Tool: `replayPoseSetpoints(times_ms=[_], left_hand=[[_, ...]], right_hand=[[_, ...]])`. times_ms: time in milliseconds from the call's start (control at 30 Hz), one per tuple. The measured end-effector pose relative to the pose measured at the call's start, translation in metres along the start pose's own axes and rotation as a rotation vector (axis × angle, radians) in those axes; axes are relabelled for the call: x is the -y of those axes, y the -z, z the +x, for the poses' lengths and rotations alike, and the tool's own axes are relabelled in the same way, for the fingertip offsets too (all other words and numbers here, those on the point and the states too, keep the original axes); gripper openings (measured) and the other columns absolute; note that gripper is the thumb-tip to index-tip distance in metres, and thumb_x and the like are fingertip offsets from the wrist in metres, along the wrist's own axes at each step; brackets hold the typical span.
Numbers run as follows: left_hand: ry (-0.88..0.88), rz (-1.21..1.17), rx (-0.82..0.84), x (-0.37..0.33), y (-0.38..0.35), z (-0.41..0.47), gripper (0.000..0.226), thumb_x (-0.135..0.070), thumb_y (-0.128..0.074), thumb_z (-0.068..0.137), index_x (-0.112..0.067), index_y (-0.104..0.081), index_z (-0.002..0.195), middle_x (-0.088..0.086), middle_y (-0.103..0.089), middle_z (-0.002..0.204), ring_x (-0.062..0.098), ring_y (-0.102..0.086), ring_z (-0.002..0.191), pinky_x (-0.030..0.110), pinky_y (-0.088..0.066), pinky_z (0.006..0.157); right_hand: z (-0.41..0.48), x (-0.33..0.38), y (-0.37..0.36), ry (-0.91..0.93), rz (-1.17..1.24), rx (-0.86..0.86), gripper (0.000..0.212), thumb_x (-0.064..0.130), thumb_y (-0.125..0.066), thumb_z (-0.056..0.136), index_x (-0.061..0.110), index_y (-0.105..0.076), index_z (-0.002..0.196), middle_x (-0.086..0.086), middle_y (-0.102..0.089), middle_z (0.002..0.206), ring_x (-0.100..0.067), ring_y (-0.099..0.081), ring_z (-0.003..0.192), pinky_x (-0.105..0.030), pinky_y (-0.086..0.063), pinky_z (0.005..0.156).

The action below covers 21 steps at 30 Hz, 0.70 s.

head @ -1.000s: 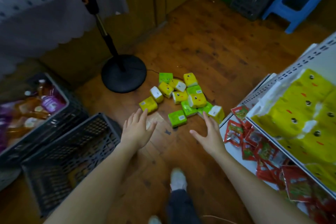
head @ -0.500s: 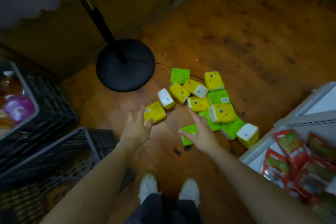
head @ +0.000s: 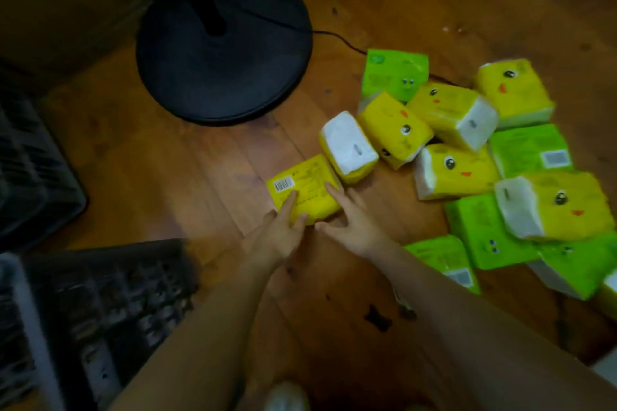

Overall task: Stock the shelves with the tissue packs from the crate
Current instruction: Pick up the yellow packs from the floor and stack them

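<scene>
Both arms reach forward and down, side by side. The left hand [head: 278,237] lies flat, fingers [head: 289,202] straight and resting on top of the yellow pack [head: 307,183], thumb at its near edge. The right hand [head: 354,227] is spread, forefinger against the pack's right edge, thumb near the same near edge. Neither hand is curled round it; the pack is touched, not lifted.

The yellow pack lies flat on the floor [head: 167,160], barcode face up, at the left edge of the heap [head: 467,173], touching a pack stood on end. The heap holds yellow and green packs, some tilted, some overlapping. A black fan base [head: 223,43] stands beyond. A dark crate [head: 110,304] sits at the near left, blurred.
</scene>
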<state>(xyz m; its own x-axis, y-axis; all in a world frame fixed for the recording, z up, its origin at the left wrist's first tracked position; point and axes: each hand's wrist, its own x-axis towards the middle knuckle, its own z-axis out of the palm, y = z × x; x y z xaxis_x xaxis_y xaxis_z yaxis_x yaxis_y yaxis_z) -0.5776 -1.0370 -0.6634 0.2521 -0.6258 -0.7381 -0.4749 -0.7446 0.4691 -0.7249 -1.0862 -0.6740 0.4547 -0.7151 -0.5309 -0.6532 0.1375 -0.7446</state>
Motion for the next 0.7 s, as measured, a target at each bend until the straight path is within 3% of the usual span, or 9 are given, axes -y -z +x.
replayPoseSetpoints(times_ms=[100, 167, 233, 300, 400, 467, 533, 633, 700], left_hand=[[0.015, -0.232, -0.021, -0.004, -0.003, 0.002, 0.083, -0.064, -0.050, 0.073, -0.033, -0.025, 0.146, 0.013, -0.036, 0.146, 0.025, -0.037, 0.135, 0.038, -0.029, 0.113], [0.041, -0.311, -0.043, -0.008, 0.000, -0.007, 0.071, -0.050, -0.055, 0.085, -0.030, -0.026, 0.146, 0.009, -0.037, 0.146, 0.021, -0.038, 0.134, 0.028, -0.030, 0.111], [0.036, -0.351, -0.056, -0.013, 0.008, -0.025, 0.058, -0.029, -0.051, 0.095, -0.022, -0.026, 0.147, 0.002, -0.040, 0.138, 0.012, -0.041, 0.124, 0.011, -0.034, 0.092], [0.044, -0.366, -0.056, -0.025, 0.021, -0.054, 0.057, -0.026, -0.050, 0.096, -0.019, -0.025, 0.147, 0.001, -0.041, 0.133, 0.004, -0.038, 0.115, 0.007, -0.032, 0.080], [0.063, -0.376, -0.045, -0.052, 0.050, -0.100, 0.065, -0.045, -0.053, 0.091, -0.030, -0.023, 0.147, -0.001, -0.035, 0.141, 0.010, -0.039, 0.122, 0.014, -0.031, 0.087], [0.035, -0.398, -0.059, -0.082, 0.077, -0.138, 0.073, -0.053, -0.053, 0.086, -0.033, -0.019, 0.147, -0.004, -0.032, 0.141, 0.011, -0.034, 0.130, 0.018, -0.032, 0.098], [-0.034, -0.401, -0.103, -0.117, 0.106, -0.178, 0.083, -0.060, -0.052, 0.077, -0.036, -0.016, 0.148, 0.001, -0.027, 0.150, 0.017, -0.026, 0.140, 0.033, -0.026, 0.113], [-0.095, -0.361, -0.175, -0.177, 0.151, -0.243, 0.072, -0.053, -0.049, 0.090, -0.046, -0.004, 0.145, 0.005, -0.017, 0.154, 0.028, -0.020, 0.141, 0.050, -0.028, 0.111], [-0.171, -0.392, -0.232, -0.221, 0.182, -0.288, 0.071, -0.049, -0.045, 0.093, -0.047, 0.002, 0.145, -0.002, -0.018, 0.154, 0.027, -0.022, 0.140, 0.048, -0.030, 0.111]], right_hand=[[0.010, 0.002, -0.005, 0.004, 0.102, -0.045, 0.078, 0.021, -0.074, 0.078, 0.019, -0.032, 0.143, -0.011, -0.030, 0.147, -0.020, -0.032, 0.136, -0.026, -0.028, 0.108], [0.003, 0.011, -0.005, 0.001, 0.128, -0.087, 0.078, 0.017, -0.074, 0.077, 0.018, -0.033, 0.142, -0.011, -0.036, 0.140, -0.012, -0.036, 0.130, -0.021, -0.030, 0.106], [-0.016, 0.028, 0.000, 0.019, 0.118, -0.100, 0.078, 0.014, -0.074, 0.077, 0.015, -0.031, 0.142, -0.013, -0.038, 0.136, -0.007, -0.033, 0.124, -0.008, -0.020, 0.101], [-0.042, 0.052, 0.010, 0.029, 0.115, -0.103, 0.077, 0.013, -0.074, 0.077, 0.014, -0.032, 0.142, -0.015, -0.038, 0.135, -0.014, -0.036, 0.128, -0.006, -0.018, 0.099], [-0.079, 0.099, 0.031, 0.034, 0.126, -0.105, 0.074, 0.015, -0.072, 0.079, 0.017, -0.033, 0.142, -0.014, -0.034, 0.141, -0.019, -0.031, 0.136, -0.010, -0.018, 0.104], [-0.107, 0.139, 0.055, 0.054, 0.123, -0.134, 0.073, 0.016, -0.070, 0.080, 0.019, -0.033, 0.142, -0.010, -0.030, 0.145, -0.014, -0.027, 0.137, -0.002, -0.014, 0.102], [-0.136, 0.182, 0.085, 0.085, 0.113, -0.178, 0.071, 0.015, -0.070, 0.080, 0.022, -0.034, 0.141, -0.007, -0.030, 0.145, -0.009, -0.028, 0.134, 0.008, -0.011, 0.092], [-0.180, 0.252, 0.140, 0.146, 0.102, -0.249, 0.068, 0.014, -0.069, 0.080, 0.023, -0.037, 0.139, -0.006, -0.030, 0.145, 0.001, -0.038, 0.118, 0.009, -0.016, 0.086], [-0.213, 0.301, 0.181, 0.191, 0.087, -0.309, 0.065, 0.015, -0.069, 0.080, 0.023, -0.040, 0.138, -0.005, -0.032, 0.144, -0.001, -0.036, 0.124, 0.003, -0.019, 0.091]])
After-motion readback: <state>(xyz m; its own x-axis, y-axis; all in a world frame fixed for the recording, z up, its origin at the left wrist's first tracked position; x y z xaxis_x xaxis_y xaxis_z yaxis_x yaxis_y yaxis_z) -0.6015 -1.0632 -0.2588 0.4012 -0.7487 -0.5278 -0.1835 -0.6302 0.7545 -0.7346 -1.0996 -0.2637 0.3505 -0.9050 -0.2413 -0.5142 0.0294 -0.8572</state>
